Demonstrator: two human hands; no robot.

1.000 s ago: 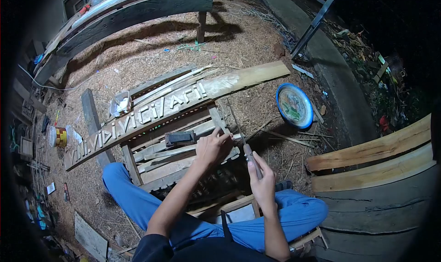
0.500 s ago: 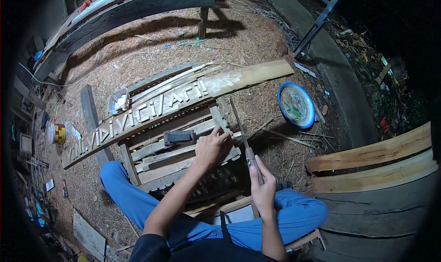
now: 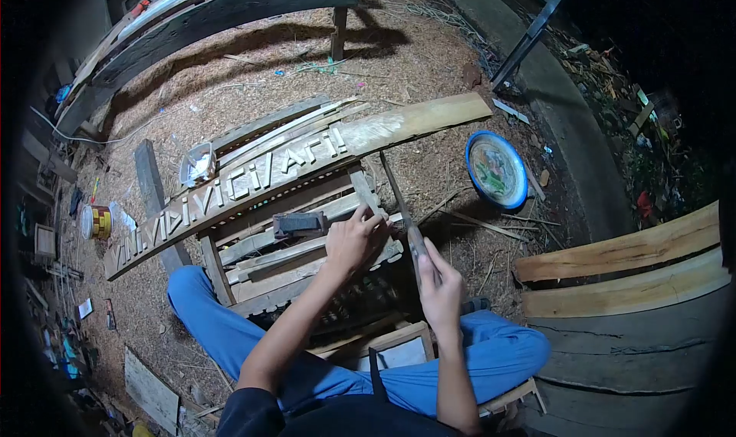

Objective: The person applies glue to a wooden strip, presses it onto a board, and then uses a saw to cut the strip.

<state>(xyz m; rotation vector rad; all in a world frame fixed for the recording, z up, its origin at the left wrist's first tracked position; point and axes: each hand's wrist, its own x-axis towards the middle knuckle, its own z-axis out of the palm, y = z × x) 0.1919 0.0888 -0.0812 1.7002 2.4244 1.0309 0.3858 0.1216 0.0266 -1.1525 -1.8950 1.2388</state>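
Note:
My right hand is wrapped round the handle of a long, narrow tool that looks like a file or saw, its blade pointing up and away. Beside it my left hand is closed at the end of a slatted wooden frame; what its fingers pinch is too small to make out. A dark block lies on the slats to the left of that hand. Beyond the frame is a long board with pale raised letters along it.
A blue-rimmed round tray lies at the right. Curved planks are at the lower right. A clear plastic tub sits behind the lettered board, a yellow-red tin at the left, and a wooden bench at the top.
The tool in my right hand has shifted, its blade now lying closer to my left hand and the frame. My left hand has stayed nearly in place.

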